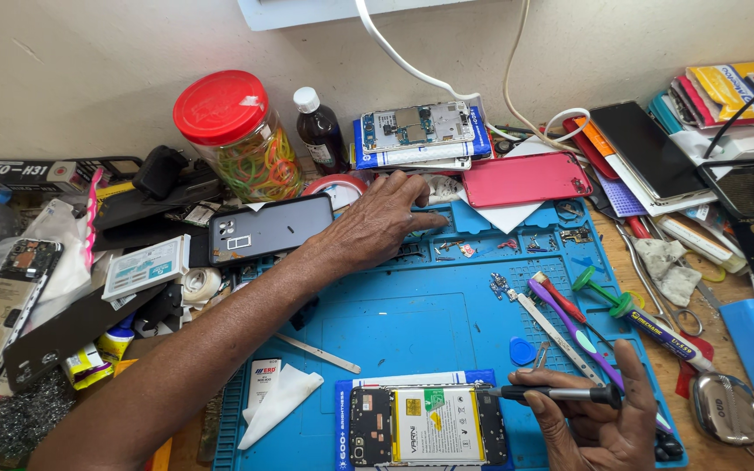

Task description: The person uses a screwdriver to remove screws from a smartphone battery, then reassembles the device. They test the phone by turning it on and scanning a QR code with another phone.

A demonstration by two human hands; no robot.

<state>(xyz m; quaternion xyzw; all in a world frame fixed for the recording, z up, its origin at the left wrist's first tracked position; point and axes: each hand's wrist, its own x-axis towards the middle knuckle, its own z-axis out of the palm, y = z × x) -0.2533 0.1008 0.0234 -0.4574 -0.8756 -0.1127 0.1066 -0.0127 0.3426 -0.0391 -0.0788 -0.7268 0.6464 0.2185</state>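
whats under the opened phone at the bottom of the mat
The opened phone, battery showing, lies on a blue printed card that rests on the blue work mat. The card's middle is covered by the phone, so its print there cannot be seen.

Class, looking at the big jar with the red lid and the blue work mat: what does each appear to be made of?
Jar: clear plastic probably, since coloured rubber bands show through; glossy red lid looks plastic. Blue mat: likely matte silicone or rubber, with moulded compartments and a grid.

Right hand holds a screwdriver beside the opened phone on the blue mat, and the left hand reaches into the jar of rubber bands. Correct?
Not quite. In the head view the left hand reaches to the small compartments at the back of the blue mat, not into the jar. The right hand does hold the screwdriver beside the opened phone.
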